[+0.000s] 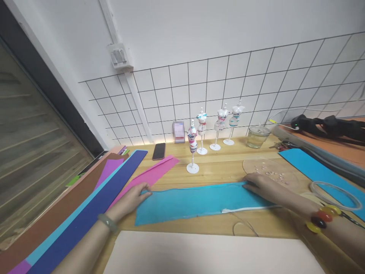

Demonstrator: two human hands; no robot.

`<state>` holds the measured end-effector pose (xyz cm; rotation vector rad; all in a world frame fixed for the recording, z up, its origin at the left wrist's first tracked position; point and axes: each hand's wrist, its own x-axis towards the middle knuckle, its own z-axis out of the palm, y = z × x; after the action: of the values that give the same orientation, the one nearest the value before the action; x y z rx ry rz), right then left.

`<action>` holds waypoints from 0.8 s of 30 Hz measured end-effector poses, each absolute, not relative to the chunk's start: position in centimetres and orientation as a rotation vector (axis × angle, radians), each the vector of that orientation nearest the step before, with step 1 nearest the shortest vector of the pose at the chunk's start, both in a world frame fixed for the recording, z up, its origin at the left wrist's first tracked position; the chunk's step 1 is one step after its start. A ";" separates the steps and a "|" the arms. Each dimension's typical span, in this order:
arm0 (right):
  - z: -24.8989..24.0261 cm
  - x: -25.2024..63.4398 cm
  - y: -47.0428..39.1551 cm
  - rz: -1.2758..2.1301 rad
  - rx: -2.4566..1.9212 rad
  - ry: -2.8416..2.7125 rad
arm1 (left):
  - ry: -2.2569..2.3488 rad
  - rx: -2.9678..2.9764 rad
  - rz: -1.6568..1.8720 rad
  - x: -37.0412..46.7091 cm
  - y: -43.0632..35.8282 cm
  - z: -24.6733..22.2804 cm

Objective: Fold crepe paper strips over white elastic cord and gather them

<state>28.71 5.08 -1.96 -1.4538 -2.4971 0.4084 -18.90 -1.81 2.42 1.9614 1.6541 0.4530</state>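
Observation:
A long strip of sheer turquoise fabric (188,204) lies stretched across the wooden table in front of me. My left hand (137,197), with a jade bangle at the wrist, pinches its upper left corner between thumb and fingers. Near the strip's right end, my right hand (258,184) has its fingers closed on the upper edge; a bracelet of coloured beads circles that wrist. Along the lower right edge of the fabric runs a narrow white strip (245,209). A thin loose cord (245,224) curls just below it. Part of the fabric's right end is hidden under my right forearm.
Several small white dress-form mannequins (192,146) stand behind the fabric. Pink fabric (155,172) and long coloured sheets (99,205) lie left. A clear plate (268,171) with tiny pieces, a glass (258,137) and a blue sheet (322,175) are right. White board (211,253) lies in front.

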 end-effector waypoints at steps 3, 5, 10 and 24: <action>-1.8 29.1 5.1 0.414 -1.477 -2.491 | 1.633 1.951 0.458 -19.3 -1.6 2.1; -1.7 29.3 5.2 0.424 -1.497 -2.476 | 1.647 1.939 0.476 -19.6 -1.4 1.7; -1.5 29.7 5.6 0.427 -1.524 -2.430 | 1.700 1.932 0.485 -20.4 -0.8 0.3; 2.5 28.6 -1.8 0.425 -1.424 -2.403 | 1.926 2.341 0.478 -21.1 -3.7 1.0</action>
<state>28.60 -1.82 2.46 -1.4241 -2.4028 0.4250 -21.14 -3.73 1.00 2.3406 1.9265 0.4783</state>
